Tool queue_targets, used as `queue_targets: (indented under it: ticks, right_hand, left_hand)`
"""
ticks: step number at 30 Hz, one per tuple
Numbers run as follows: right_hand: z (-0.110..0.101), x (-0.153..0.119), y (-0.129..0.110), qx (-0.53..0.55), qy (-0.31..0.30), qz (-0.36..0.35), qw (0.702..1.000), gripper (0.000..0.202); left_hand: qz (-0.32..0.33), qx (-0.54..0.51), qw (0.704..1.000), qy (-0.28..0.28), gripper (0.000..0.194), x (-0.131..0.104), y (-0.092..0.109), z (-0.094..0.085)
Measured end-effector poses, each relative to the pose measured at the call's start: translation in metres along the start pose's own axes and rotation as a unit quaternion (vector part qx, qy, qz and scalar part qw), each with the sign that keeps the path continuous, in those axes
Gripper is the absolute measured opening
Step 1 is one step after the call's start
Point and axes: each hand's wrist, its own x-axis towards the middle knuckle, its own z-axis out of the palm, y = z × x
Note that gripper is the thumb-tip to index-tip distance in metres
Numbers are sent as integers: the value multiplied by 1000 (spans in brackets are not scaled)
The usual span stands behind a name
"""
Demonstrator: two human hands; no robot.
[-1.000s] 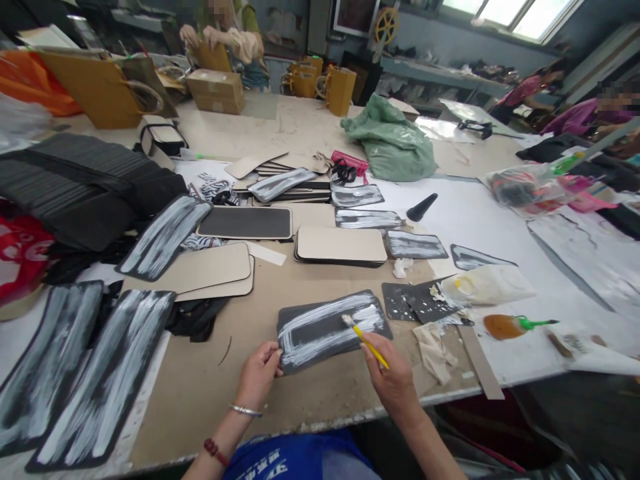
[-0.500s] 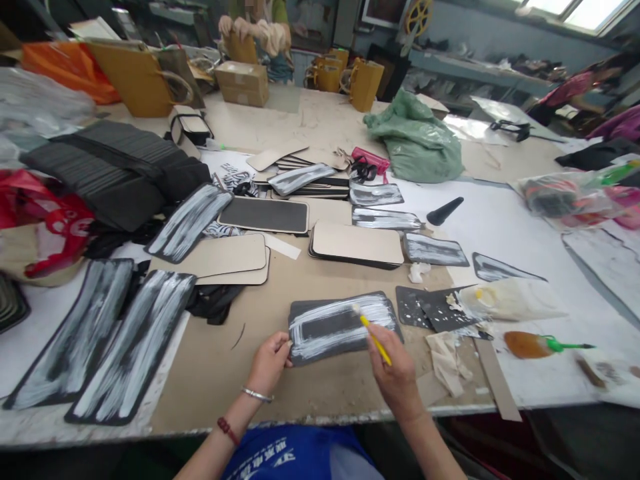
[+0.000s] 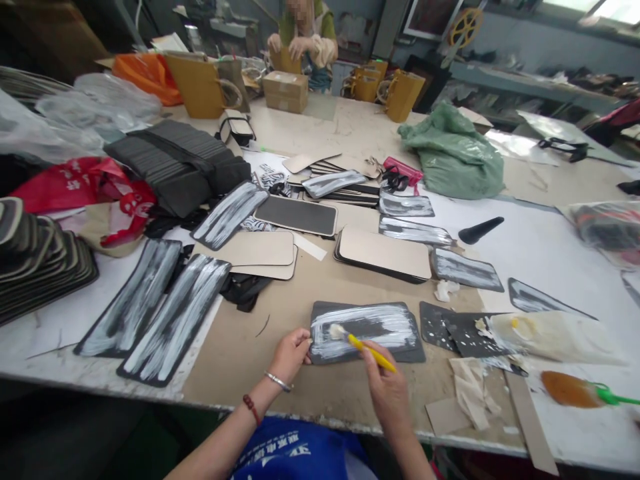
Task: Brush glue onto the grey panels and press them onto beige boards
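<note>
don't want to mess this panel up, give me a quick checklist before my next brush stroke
1. Left hand on the panel's left edge: ok.
2. Brush gripped in right hand: ok.
3. White coating covers the panel: not ok, dark patch in the middle.
4. Panel lined up with the dark piece beneath: not ok, that piece sticks out at right.
5. Coating thick enough: cannot tell.
6. Amber bottle clear of the brush: ok.

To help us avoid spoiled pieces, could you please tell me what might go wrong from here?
The left hand holds the edge of the black piece beside the white coating, so it could smear that. The yellow brush in the right hand might stray onto the lower piece sticking out. The crumpled white scrap could stick to the coated strip nearby.
</note>
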Motion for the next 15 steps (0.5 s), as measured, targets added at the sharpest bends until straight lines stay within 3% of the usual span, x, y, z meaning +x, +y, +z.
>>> queue_targets:
  ticks: [3, 5, 8, 11, 15]
  right_hand:
    - [-27, 9, 15, -82, 104, 51, 990, 39]
    - [-30, 11, 11, -76, 103, 58, 990, 40]
    - [-7, 9, -10, 27, 28, 76, 996, 36]
    - [26, 11, -24, 133, -22, 117, 984, 38]
    - [42, 19, -19, 107, 5, 135, 985, 45]
  left_hand:
    - [-4, -9, 1000, -2, 8, -1, -2, 0]
    - [-7, -14, 1000, -2, 5, -1, -4, 1]
    - [-10, -17, 1000, -3, 3, -1, -5, 1]
    - [-14, -13, 1000, -9, 4, 0, -6, 0]
    - [-20, -7, 1000, -15, 8, 3, -6, 1]
